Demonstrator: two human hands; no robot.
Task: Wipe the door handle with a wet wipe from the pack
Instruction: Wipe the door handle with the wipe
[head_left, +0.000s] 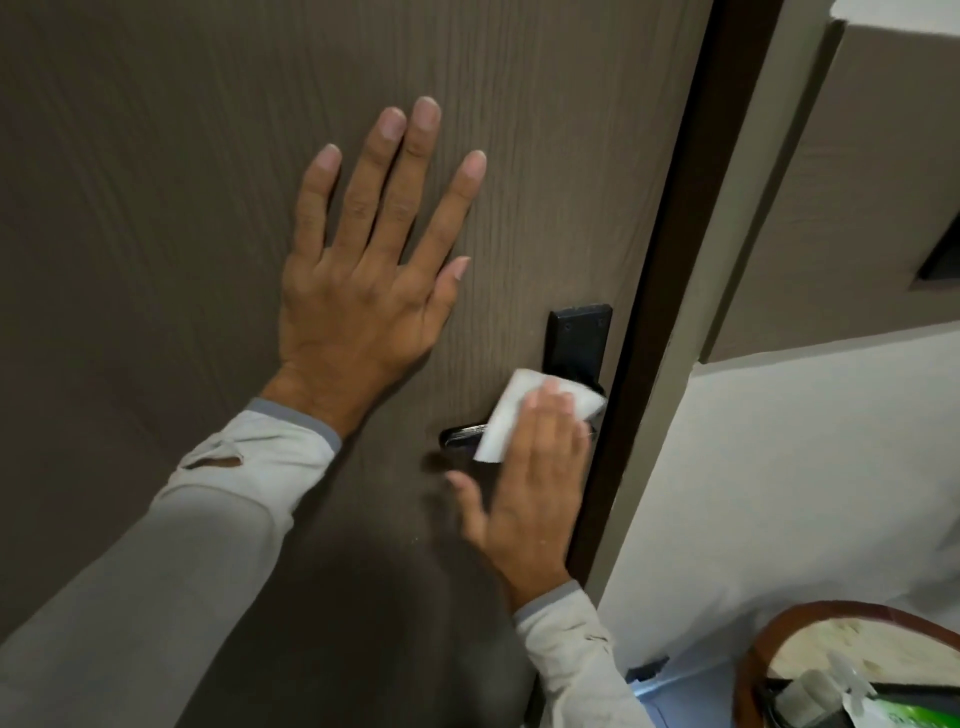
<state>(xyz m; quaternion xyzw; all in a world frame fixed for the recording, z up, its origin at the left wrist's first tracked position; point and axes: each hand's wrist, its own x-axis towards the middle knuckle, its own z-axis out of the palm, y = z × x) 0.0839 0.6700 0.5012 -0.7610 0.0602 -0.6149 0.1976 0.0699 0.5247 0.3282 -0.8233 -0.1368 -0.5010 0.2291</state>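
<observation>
We spread our left hand (358, 291) flat and empty on the door (156, 208) up-left of the handle (462, 435) to steady it, while our right hand (530, 483), fingers straight, presses the wipe (506, 410) onto the handle to rub it.

Matt wood-grain door (156, 208), seemingly glossy handle (460, 434)

A brown door (182, 208) with fine vertical wood grain fills most of the view, evenly and softly lit. Along its right edge runs a dark strip (670, 291), then a taupe frame (727, 234). Beyond it a white wall (805, 493) sits below a taupe panel (857, 208) with a dark recess (943, 254). At lower right stands a round tabletop (769, 639), red-brown rimmed, pale and marbled, above a bluish floor (670, 701).
</observation>
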